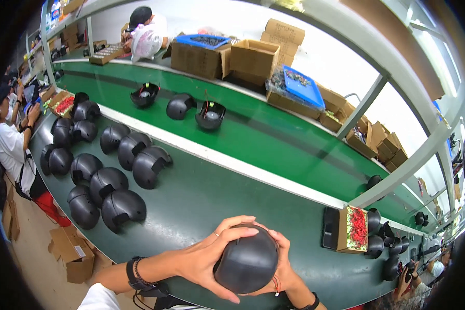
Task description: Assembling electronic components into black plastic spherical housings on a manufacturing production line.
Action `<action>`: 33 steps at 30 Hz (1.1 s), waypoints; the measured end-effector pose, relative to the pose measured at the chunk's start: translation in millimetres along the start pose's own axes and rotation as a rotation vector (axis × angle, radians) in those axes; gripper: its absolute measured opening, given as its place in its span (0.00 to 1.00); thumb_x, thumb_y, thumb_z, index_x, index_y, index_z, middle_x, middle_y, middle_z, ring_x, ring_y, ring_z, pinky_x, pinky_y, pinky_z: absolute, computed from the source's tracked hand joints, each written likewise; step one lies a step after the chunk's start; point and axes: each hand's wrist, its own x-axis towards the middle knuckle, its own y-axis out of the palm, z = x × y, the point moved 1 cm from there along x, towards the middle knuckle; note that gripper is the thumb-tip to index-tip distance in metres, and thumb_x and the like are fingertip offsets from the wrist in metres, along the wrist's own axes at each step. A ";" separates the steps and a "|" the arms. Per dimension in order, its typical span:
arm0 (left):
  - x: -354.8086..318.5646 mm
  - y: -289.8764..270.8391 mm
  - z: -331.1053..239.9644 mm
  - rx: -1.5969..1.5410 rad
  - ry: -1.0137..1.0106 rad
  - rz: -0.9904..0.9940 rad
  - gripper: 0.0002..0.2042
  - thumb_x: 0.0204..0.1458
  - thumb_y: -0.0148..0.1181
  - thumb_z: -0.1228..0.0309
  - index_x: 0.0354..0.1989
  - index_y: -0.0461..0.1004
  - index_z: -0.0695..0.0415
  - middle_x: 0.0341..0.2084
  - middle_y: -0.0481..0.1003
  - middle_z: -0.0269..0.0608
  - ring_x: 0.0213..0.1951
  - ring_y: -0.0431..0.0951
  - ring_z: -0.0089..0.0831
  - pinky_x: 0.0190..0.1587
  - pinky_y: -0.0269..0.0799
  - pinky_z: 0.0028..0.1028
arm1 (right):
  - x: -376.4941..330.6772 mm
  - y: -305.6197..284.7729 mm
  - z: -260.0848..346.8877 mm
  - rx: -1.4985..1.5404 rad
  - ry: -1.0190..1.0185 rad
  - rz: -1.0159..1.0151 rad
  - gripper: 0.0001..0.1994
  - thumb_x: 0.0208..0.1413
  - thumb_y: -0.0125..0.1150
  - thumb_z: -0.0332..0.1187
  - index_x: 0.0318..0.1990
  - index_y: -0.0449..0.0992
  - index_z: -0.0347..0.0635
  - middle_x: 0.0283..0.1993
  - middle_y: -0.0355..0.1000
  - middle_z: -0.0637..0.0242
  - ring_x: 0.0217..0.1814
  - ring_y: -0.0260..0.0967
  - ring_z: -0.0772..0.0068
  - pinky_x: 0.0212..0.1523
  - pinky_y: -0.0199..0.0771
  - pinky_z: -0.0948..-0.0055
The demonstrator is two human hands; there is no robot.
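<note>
A rounded black helmet shell [247, 263] sits between both my hands, low in the middle of the view, just above the near edge of the green bench [206, 191]. My left hand [206, 258] wraps its left side with fingers spread over the top. Behind its right side, my right hand [283, 268] grips it, partly hidden by the shell. A dark band is on my left wrist.
Several black helmet shells [108, 181] lie grouped on the bench at left. Three more rest on the green conveyor belt [274, 134] behind. A small box of red parts [352, 230] and more shells stand at right. Cardboard boxes line the far shelf; people work at left, right and back.
</note>
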 end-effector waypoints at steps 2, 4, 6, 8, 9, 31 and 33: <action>-7.6 -1.1 3.7 0.047 0.002 0.009 0.62 0.34 0.88 0.53 0.78 0.51 0.52 0.72 0.56 0.60 0.75 0.56 0.60 0.72 0.65 0.53 | -3.1 5.8 -8.5 0.042 0.008 -0.001 0.70 0.35 0.94 0.39 0.79 0.38 0.62 0.81 0.43 0.35 0.82 0.51 0.36 0.74 0.63 0.42; -11.2 0.0 7.4 0.032 -0.025 -0.028 0.59 0.35 0.87 0.54 0.77 0.55 0.49 0.71 0.56 0.59 0.72 0.61 0.59 0.69 0.69 0.52 | -11.8 10.0 -19.2 0.076 0.044 -0.007 0.69 0.37 0.92 0.40 0.79 0.37 0.64 0.81 0.43 0.34 0.82 0.51 0.35 0.73 0.64 0.43; -11.2 3.3 14.4 0.040 -0.011 -0.026 0.55 0.35 0.87 0.55 0.75 0.60 0.49 0.71 0.56 0.59 0.71 0.63 0.59 0.69 0.68 0.52 | -24.3 9.8 -28.8 0.174 0.082 -0.047 0.68 0.39 0.92 0.41 0.79 0.37 0.64 0.81 0.43 0.33 0.82 0.51 0.35 0.74 0.64 0.43; -15.2 4.8 18.6 0.018 -0.032 -0.028 0.55 0.35 0.87 0.56 0.75 0.61 0.48 0.71 0.56 0.59 0.71 0.63 0.58 0.69 0.68 0.52 | -20.3 7.2 -28.8 0.142 0.069 -0.027 0.68 0.39 0.92 0.41 0.79 0.37 0.64 0.81 0.43 0.33 0.82 0.51 0.35 0.74 0.63 0.43; -16.2 5.3 19.9 0.007 -0.038 -0.025 0.54 0.35 0.87 0.56 0.74 0.62 0.48 0.71 0.56 0.59 0.71 0.63 0.58 0.69 0.68 0.52 | -18.7 5.8 -27.8 0.100 0.040 -0.005 0.67 0.39 0.92 0.42 0.79 0.38 0.64 0.81 0.43 0.33 0.82 0.51 0.35 0.75 0.62 0.43; 112.4 -162.5 179.4 0.143 -0.782 -1.126 0.46 0.58 0.69 0.52 0.73 0.50 0.70 0.67 0.61 0.64 0.67 0.68 0.50 0.67 0.66 0.43 | 166.5 -252.0 -131.7 -0.993 0.828 -0.482 0.71 0.25 0.88 0.58 0.79 0.49 0.45 0.68 0.68 0.36 0.72 0.64 0.30 0.71 0.64 0.41; 122.1 -175.2 198.6 0.124 -0.834 -1.119 0.47 0.58 0.69 0.53 0.73 0.49 0.72 0.67 0.63 0.65 0.65 0.71 0.49 0.64 0.72 0.42 | 168.0 -257.5 -143.2 -1.034 0.909 -0.441 0.73 0.25 0.87 0.58 0.80 0.46 0.47 0.68 0.68 0.36 0.72 0.63 0.28 0.71 0.63 0.40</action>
